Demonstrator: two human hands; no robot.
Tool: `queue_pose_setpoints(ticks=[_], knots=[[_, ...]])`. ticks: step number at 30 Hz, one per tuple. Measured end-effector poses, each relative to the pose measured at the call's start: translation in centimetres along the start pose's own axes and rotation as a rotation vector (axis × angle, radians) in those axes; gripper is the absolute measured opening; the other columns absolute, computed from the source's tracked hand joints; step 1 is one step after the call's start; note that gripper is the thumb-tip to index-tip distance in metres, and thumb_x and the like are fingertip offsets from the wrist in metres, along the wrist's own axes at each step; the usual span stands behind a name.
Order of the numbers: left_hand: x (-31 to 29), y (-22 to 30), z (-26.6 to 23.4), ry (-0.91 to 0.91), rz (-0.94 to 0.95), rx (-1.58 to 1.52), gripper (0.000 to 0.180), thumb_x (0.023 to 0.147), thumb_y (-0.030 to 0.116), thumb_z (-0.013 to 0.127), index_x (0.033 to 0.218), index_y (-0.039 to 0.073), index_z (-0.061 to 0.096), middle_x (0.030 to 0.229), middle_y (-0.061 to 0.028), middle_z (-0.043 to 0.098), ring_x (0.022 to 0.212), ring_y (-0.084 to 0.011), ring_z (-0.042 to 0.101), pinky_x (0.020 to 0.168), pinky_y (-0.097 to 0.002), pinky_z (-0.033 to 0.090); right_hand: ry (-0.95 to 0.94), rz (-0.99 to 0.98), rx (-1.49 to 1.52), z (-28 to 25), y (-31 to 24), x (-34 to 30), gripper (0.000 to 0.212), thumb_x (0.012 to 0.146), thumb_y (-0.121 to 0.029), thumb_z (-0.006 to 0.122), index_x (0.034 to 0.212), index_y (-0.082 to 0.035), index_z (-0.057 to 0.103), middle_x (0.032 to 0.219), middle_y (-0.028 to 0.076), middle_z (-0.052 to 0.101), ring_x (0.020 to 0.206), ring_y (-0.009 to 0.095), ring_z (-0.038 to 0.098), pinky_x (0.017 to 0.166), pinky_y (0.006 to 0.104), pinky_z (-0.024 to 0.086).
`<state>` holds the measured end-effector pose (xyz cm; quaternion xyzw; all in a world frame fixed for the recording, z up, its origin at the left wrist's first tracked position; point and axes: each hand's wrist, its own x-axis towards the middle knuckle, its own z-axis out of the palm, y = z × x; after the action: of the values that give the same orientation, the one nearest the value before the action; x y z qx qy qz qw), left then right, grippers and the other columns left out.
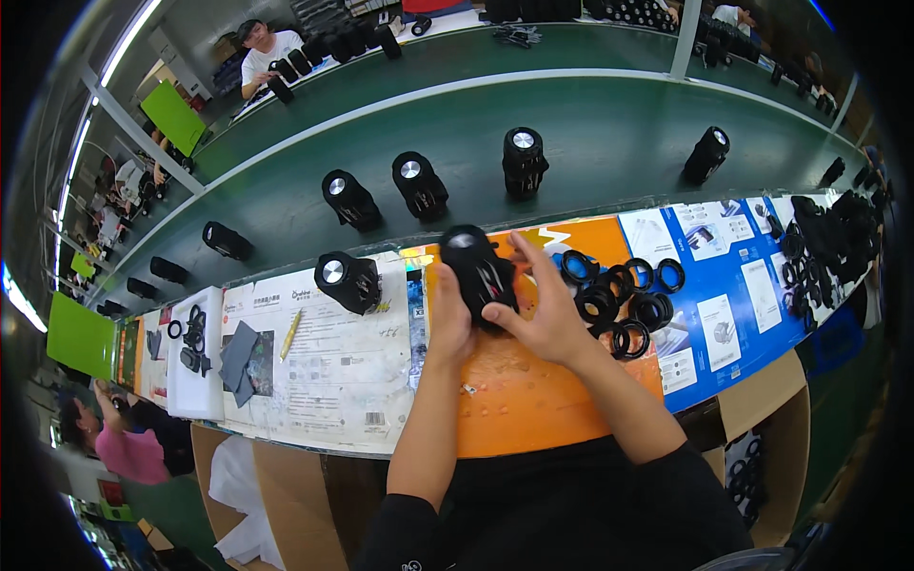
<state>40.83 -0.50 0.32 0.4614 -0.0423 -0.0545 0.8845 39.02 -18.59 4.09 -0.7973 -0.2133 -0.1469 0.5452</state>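
Over the orange board (pixel 533 409) I hold a black cylindrical speaker (pixel 468 271), with a round silver-grey disc on its upper end. My left hand (pixel 450 319) wraps its left side. From the right, my right hand (pixel 545 309) closes around it, thumb against the lower front and fingers by the upper side. Several black rings (pixel 598 303) lie loosely heaped just right of my right hand. Another speaker (pixel 347 282) of the same kind stands to the left of my left hand, on a white printed sheet (pixel 352 381).
Beyond the bench, a green conveyor belt (pixel 609 143) carries several similar speakers (pixel 524 162). Left lie a yellow pen (pixel 290 335), grey cloth pieces (pixel 240 362) and a white foam tray (pixel 198 395). Black parts (pixel 828 233) pile up far right. Cardboard boxes (pixel 295 485) stand below; other people work nearby.
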Motion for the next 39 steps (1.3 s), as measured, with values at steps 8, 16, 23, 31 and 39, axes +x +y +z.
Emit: queue_pose_setpoints(ticks=[8,16,23,31,39], knots=[[0.2,1.8,0.9,0.147,0.260,0.081,0.072,0.108,0.057,0.070,0.151,0.001,0.053,0.141,-0.0142,0.068,0.126,-0.0257,0.071,0.111,-0.0421,0.061,-0.220,0.269,0.170,0.6,0.4,-0.2,0.099,0.091,-0.040,0.095,0.164,0.008,0.047,0.141,0.024,0.072,0.131,0.032,0.072,0.114,0.0414,0.054],[0.3,2.7,-0.6,0.066,0.326,-0.133,0.061,0.099,0.021,0.087,0.147,0.001,0.055,0.128,-0.0159,0.071,0.117,-0.0315,0.075,0.103,-0.0457,0.065,-0.305,0.192,-0.023,1.2,-0.5,-0.9,0.092,0.093,-0.031,0.094,0.165,0.002,0.049,0.144,0.026,0.070,0.131,0.040,0.072,0.113,0.0424,0.055],[0.3,3.0,-0.9,-0.016,0.390,-0.147,0.083,0.092,0.040,0.095,0.152,0.000,0.053,0.130,-0.0166,0.070,0.116,-0.0307,0.074,0.101,-0.0434,0.065,-0.229,0.069,0.012,1.7,0.0,-1.6,0.092,0.093,-0.033,0.094,0.165,0.001,0.049,0.146,0.028,0.068,0.135,0.041,0.069,0.114,0.0436,0.054],[0.4,2.0,-0.9,-0.026,0.322,-0.139,0.099,0.081,0.056,0.100,0.149,0.000,0.054,0.126,-0.0140,0.070,0.116,-0.0296,0.074,0.103,-0.0432,0.064,-0.266,0.179,0.116,1.1,-0.2,-1.4,0.095,0.089,-0.036,0.097,0.160,0.009,0.053,0.139,0.029,0.073,0.129,0.037,0.075,0.110,0.0409,0.056],[0.2,2.0,-0.3,-0.071,0.283,-0.151,0.089,0.084,0.050,0.099,0.145,0.001,0.056,0.121,-0.0129,0.071,0.113,-0.0280,0.075,0.102,-0.0430,0.065,-0.298,0.102,0.114,0.8,0.3,-1.4,0.099,0.092,-0.036,0.094,0.167,0.006,0.046,0.147,0.030,0.068,0.136,0.038,0.071,0.114,0.0411,0.054]])
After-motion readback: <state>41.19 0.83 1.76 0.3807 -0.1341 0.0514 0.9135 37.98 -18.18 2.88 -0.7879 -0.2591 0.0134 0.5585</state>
